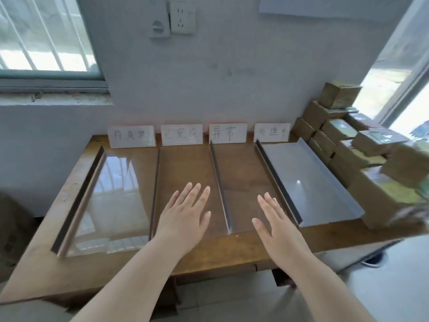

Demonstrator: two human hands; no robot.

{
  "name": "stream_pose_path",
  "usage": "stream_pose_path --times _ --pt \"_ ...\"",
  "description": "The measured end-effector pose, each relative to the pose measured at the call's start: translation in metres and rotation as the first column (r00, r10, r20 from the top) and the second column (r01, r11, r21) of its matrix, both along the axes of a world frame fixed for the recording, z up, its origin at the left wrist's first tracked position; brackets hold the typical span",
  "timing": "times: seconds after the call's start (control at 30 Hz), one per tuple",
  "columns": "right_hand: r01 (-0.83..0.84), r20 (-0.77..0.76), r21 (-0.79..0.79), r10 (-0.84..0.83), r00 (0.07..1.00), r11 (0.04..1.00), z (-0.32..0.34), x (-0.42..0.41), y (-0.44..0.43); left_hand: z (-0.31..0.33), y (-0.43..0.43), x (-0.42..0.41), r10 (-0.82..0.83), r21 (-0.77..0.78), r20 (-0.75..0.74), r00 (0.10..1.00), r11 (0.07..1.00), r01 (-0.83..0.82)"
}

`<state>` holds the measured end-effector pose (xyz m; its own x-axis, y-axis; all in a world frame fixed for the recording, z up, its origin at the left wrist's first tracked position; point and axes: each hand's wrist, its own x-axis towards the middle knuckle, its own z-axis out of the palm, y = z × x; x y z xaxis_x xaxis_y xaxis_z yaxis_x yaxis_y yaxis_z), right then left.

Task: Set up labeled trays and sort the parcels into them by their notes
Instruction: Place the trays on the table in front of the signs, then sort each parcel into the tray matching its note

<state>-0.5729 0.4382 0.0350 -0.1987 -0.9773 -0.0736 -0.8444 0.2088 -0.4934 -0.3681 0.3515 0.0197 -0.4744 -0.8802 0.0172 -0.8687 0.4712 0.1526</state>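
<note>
- Head view: my left hand (pixel 185 212) and right hand (pixel 276 225) spread flat, fingers straight, holding nothing;
- parcels (pixel 369 145) at 3 o'clock sit stacked high; a careless grab may topple them.

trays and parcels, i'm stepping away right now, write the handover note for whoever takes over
Left hand: open, fingers straight, over the second tray, holding nothing.
Right hand: open, over the third tray, holding nothing.
Trays: four in a row on the table, a label card behind each, none holding parcels.
Parcels: stacked at the table's right end.
Done: trays and labels set up. Left: sort every parcel.
</note>
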Motion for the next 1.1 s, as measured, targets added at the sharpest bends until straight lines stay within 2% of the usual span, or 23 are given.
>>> stream_pose_path --times 0.3,0.43,0.63,0.8,1.0,1.1 --pt "0.122 0.033 -0.034 -0.121 0.992 0.992 0.011 -0.073 0.054 0.011 0.029 -0.094 -0.178 -0.039 -0.034 0.983 0.983 0.177" --pt "0.119 0.045 -0.083 -0.115 0.992 0.989 0.018 -0.100 0.049 0.009 0.014 -0.132 -0.196 -0.013 -0.068 0.978 0.981 0.195" --pt "0.166 -0.084 -0.154 -0.180 0.980 0.974 0.053 -0.168 0.023 0.015 -0.027 -0.211 -0.266 -0.026 -0.156 0.951 0.964 0.265" --pt "0.237 -0.149 -0.220 -0.273 0.951 0.946 0.069 -0.222 -0.001 0.023 -0.060 -0.280 -0.387 -0.051 -0.159 0.908 0.922 0.383" --pt "0.258 -0.126 -0.303 -0.307 0.943 0.917 0.067 -0.267 -0.004 0.032 -0.063 -0.335 -0.475 -0.041 -0.189 0.859 0.878 0.477" --pt "0.306 -0.075 -0.409 -0.366 0.927 0.859 0.075 -0.300 -0.002 0.034 -0.060 -0.359 -0.490 -0.030 -0.218 0.844 0.868 0.496"
